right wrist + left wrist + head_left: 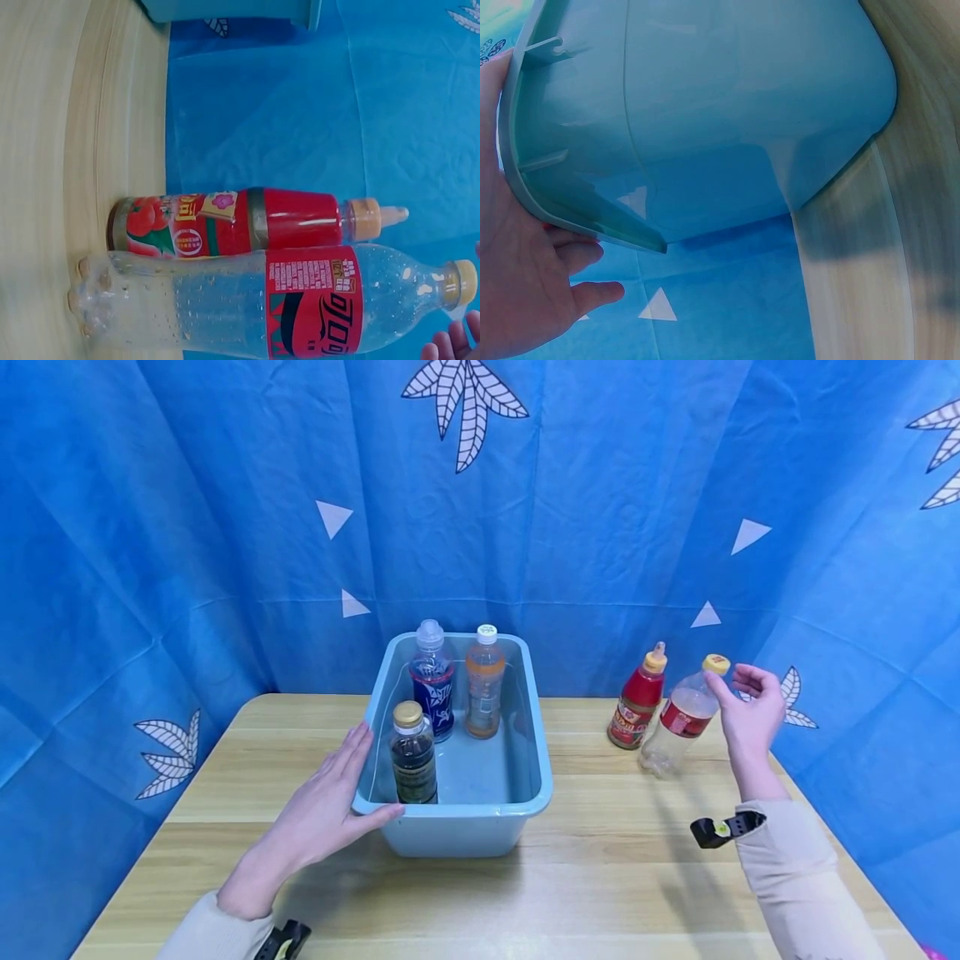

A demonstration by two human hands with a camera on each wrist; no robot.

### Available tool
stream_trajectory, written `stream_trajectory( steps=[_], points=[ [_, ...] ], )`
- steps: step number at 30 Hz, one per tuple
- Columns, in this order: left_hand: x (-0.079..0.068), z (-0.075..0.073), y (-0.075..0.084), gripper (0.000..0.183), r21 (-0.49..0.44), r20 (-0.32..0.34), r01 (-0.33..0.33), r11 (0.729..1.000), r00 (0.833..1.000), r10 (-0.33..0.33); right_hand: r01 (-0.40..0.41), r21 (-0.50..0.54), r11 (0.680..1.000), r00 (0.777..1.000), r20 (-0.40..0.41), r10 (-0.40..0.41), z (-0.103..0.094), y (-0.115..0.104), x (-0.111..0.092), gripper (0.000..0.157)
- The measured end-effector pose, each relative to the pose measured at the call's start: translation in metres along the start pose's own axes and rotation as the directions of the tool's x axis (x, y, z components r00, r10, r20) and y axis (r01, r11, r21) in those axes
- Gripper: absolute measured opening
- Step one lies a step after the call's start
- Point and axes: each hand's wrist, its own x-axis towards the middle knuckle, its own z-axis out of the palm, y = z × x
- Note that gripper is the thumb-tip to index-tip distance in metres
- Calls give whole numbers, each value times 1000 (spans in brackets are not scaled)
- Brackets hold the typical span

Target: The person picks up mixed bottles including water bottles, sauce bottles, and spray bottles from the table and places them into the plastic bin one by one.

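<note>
My left hand (318, 810) rests at the left near corner of a light blue plastic tub (480, 831), fingers extended along its side rim and thumb on the front rim. In the left wrist view the tub's outer wall (705, 112) fills most of the picture. Beside the yellow cap of a clear cola bottle (681, 727) is my right hand (752, 714), thumb close to the cap and fingers bent loosely apart from it. This bottle with a red label stands upright next to a red ketchup squeeze bottle (300, 217).
Inside the tub stand a dark bottle with a gold cap (414, 760), a blue-labelled bottle (432, 689) and an orange-tinted bottle with a white cap (485, 685). The wooden table (600, 860) meets a blue curtain (630, 510) at the back and sides.
</note>
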Motion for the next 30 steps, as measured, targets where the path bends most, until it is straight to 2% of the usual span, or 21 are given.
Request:
stream_trajectory(
  steps=[7,14,30],
  points=[
    [0,1,0,103,-3,0,1,1000,1000,-1,-26,-23,999,999,35,26,3,2,8,55],
    [0,1,-1,104,1,-2,-4,1000,1000,4,-53,-8,999,997,48,53,5,2,11,53],
    [1,2,-2,105,-4,-1,1,1000,1000,-1,-52,-46,998,996,69,56,8,4,15,52]
  ],
)
